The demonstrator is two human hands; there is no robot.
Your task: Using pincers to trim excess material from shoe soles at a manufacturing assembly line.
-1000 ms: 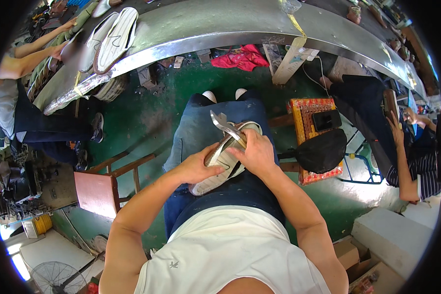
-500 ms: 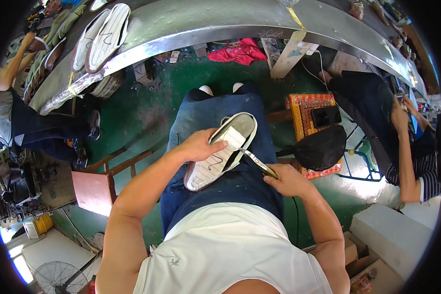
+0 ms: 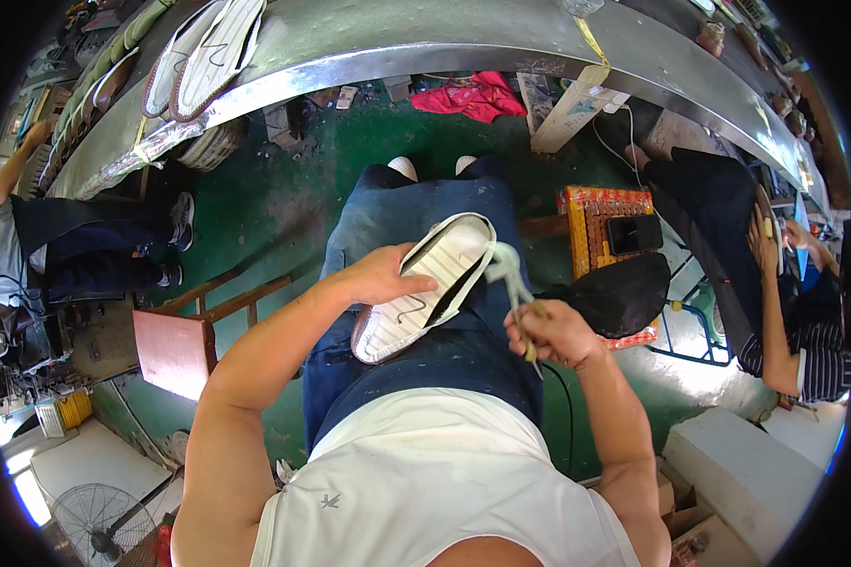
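Across my thighs rests a half-made shoe (image 3: 424, 300), its pale, striped underside up and its white edge standing loose on the right side. My left hand (image 3: 388, 278) grips it from the left, with the thumb lying over the underside. In my right hand (image 3: 560, 333) are pliers (image 3: 520, 288), their metal head blurred by motion. That head is just right of the shoe's far end, seemingly apart from it. Fingers wrap the yellowish handles.
Ahead runs a metal bench (image 3: 425, 42) carrying a pair of similar shoes (image 3: 203, 61). To the right stand a woven-topped stool (image 3: 586, 213) with a phone (image 3: 633, 235) and a black bag (image 3: 619, 295). A brown stool (image 3: 175, 350) is left. People work on both sides.
The pliers have come away from the shoe's edge, and my right hand has turned and shifted slightly right. The white piece under my left thumb no longer stands out. My left hand still holds the shoe.
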